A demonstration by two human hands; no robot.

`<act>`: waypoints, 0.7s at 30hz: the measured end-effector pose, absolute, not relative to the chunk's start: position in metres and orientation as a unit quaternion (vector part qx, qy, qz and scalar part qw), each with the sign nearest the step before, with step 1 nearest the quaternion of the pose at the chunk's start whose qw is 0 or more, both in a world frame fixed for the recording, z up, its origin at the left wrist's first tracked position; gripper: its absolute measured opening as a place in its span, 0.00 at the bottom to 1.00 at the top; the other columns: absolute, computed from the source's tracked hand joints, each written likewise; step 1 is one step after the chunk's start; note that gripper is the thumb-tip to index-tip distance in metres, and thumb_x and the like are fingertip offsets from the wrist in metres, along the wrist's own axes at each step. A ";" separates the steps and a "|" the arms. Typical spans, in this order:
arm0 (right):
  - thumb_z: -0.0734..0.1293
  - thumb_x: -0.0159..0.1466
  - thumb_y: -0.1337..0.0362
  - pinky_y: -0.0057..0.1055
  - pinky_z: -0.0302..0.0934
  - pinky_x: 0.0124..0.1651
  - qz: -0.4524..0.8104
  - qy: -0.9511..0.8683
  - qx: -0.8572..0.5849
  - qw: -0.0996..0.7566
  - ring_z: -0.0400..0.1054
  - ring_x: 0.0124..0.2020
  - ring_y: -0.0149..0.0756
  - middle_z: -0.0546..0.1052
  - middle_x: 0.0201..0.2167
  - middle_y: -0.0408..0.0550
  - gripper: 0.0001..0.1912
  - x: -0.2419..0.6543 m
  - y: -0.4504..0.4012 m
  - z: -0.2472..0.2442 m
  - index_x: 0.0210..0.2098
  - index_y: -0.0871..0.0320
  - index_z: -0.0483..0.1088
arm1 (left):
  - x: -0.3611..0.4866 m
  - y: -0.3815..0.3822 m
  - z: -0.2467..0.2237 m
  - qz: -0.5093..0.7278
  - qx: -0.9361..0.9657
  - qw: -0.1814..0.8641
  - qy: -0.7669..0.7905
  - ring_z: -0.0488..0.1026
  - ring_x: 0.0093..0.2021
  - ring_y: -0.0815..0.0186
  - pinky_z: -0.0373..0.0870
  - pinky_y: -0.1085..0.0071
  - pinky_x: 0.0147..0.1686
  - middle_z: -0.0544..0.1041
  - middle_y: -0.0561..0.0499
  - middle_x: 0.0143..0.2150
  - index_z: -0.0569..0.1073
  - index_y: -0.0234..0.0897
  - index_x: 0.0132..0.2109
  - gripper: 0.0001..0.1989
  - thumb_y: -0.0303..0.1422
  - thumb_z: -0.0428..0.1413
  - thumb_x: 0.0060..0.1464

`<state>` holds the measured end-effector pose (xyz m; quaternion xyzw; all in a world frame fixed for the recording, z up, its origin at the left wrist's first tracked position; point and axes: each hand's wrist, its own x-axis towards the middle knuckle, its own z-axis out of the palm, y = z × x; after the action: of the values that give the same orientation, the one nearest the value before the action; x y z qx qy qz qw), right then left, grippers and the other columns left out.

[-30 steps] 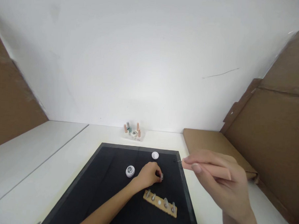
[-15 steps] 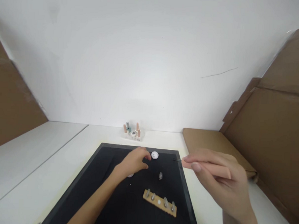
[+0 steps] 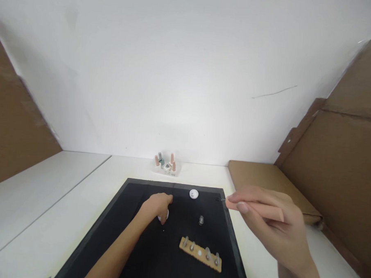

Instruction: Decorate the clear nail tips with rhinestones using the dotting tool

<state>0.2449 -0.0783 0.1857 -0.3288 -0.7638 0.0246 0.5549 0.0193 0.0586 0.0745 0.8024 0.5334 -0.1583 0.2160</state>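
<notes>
Pinched betw. thumb and forefinger of the right hand (image 3: 270, 231), a slim peach-coloured tool (image 3: 254, 210) is held level, its thin dark tip pointing left just over the right edge of the black mat (image 3: 131, 243); that grip is pressed tight on the handle. Left hand (image 3: 156, 206) lies on the mat w/ fingers curled down over a small white round jar (image 3: 164, 215) (mostly hidden, so whether it's actually clamped can't be told). A white lid (image 3: 193, 194) sits near the mat's far edge, apart from the hand. One small grey piece (image 3: 201, 220) stands alone mid-mat, and nearer the person a wooden strip (image 3: 200, 254) carries a row of similar grey pieces. Beyond the mat, on the white tabletop (image 3: 62, 199), a clear tray of small bottles (image 3: 166, 164) stands by the wall. Brown cardboard (image 3: 334, 170) flanks the right side.
</notes>
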 end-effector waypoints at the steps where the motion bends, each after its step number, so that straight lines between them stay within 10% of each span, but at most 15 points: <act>1: 0.65 0.60 0.73 0.25 0.65 0.21 0.025 -0.763 -0.330 0.556 0.73 0.21 0.31 0.79 0.22 0.41 0.08 0.245 -0.078 0.185 0.29 0.55 0.73 | 0.020 0.059 0.073 -0.156 0.802 0.218 0.533 0.73 0.49 0.57 0.72 0.56 0.46 0.73 0.44 0.52 0.70 0.36 0.54 0.17 0.34 0.57 0.58; 13: 0.66 0.61 0.73 0.25 0.65 0.21 0.017 -0.761 -0.333 0.556 0.74 0.22 0.32 0.79 0.23 0.41 0.08 0.246 -0.078 0.182 0.30 0.54 0.73 | 0.001 0.058 0.103 0.103 0.819 0.404 0.395 0.68 0.32 0.67 0.67 0.71 0.33 0.70 0.55 0.34 0.67 0.38 0.46 0.19 0.27 0.58 0.44; 21: 0.66 0.60 0.73 0.25 0.65 0.22 0.019 -0.761 -0.330 0.559 0.74 0.22 0.32 0.79 0.23 0.41 0.08 0.244 -0.077 0.185 0.29 0.55 0.73 | 0.010 0.037 0.126 0.261 0.733 0.563 0.277 0.71 0.40 0.66 0.67 0.70 0.39 0.71 0.50 0.43 0.64 0.39 0.50 0.27 0.36 0.63 0.44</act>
<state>0.2438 -0.0765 0.1848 -0.3298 -0.7606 0.0190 0.5588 0.0097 0.0372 0.1258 0.7334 0.2766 0.2615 0.5633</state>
